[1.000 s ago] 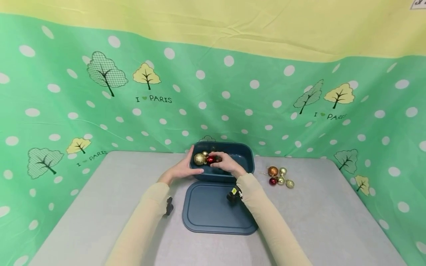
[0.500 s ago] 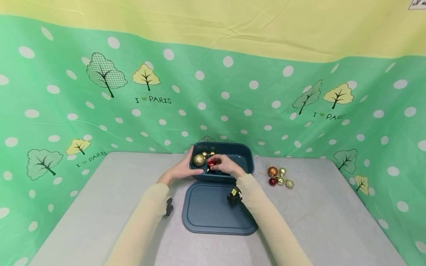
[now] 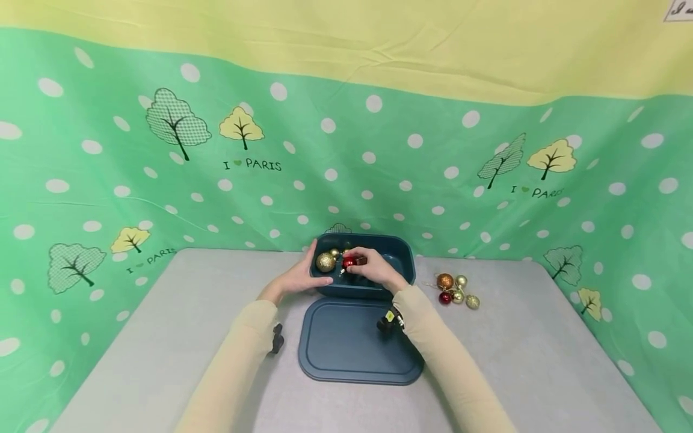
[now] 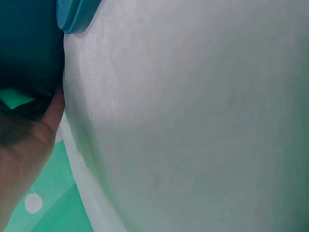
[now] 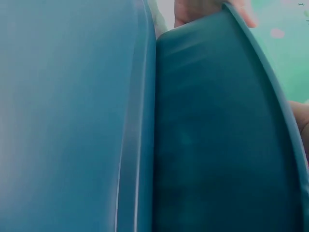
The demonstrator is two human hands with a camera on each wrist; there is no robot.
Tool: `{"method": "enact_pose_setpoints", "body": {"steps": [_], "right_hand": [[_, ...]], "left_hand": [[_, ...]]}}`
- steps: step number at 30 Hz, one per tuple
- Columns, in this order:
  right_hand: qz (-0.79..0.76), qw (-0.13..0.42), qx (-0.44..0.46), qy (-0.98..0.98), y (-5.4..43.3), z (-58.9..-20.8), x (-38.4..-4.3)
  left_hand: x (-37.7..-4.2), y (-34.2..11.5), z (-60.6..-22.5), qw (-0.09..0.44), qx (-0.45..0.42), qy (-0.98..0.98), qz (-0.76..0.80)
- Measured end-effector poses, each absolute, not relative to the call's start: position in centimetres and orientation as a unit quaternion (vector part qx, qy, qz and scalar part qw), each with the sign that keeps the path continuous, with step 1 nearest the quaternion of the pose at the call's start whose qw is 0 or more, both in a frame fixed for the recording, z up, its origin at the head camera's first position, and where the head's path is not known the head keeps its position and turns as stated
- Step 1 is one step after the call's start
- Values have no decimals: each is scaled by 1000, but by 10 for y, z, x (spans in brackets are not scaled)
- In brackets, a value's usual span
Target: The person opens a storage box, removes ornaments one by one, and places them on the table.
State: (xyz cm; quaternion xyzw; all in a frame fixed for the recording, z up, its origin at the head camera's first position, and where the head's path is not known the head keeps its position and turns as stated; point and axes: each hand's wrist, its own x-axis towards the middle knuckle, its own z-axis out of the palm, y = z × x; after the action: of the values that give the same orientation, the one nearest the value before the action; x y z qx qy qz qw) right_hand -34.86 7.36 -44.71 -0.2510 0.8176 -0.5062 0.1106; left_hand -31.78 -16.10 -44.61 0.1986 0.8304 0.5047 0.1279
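Note:
In the head view my left hand (image 3: pixel 296 275) grips the left end of a dark blue box (image 3: pixel 403 278), thumb over the front rim and fingers along the side. My right hand (image 3: pixel 376 269) reaches into the box and pinches a shiny red bauble (image 3: pixel 349 262). A small dark reddish-brown item (image 3: pixel 361 260) shows by its fingers, its kind unclear. Left of the bauble lie a large gold glitter bauble (image 3: pixel 325 262) and a small gold bauble (image 3: pixel 334 253). Another gold one is partly hidden by the hand. The right wrist view shows mostly the box's outer wall (image 5: pixel 207 121).
A flat blue lid (image 3: pixel 357 346) lies on the grey table (image 3: pixel 206 337) in front of the box, under the right wrist. To the right, an orange bauble (image 3: pixel 445 281), a dark red bauble (image 3: pixel 445 297) and several gold ones sit clustered. A green patterned curtain (image 3: pixel 379 180) hangs behind.
My right hand has shifted the red bauble slightly right, away from the large gold bauble, and its pale cap has come into view. My left hand keeps its grip on the box.

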Motion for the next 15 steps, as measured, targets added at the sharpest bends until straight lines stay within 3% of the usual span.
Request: {"method": "enact_pose_setpoints", "body": {"steps": [5,15], "right_hand": [[-476,100,-258,835,84,-442,-344],[-445,89,-279,846,116,-428,-341]], "left_hand": [[-316,-161,-443,137,188,838,494],[-335,-164,-478,112,184,855,472]]}}
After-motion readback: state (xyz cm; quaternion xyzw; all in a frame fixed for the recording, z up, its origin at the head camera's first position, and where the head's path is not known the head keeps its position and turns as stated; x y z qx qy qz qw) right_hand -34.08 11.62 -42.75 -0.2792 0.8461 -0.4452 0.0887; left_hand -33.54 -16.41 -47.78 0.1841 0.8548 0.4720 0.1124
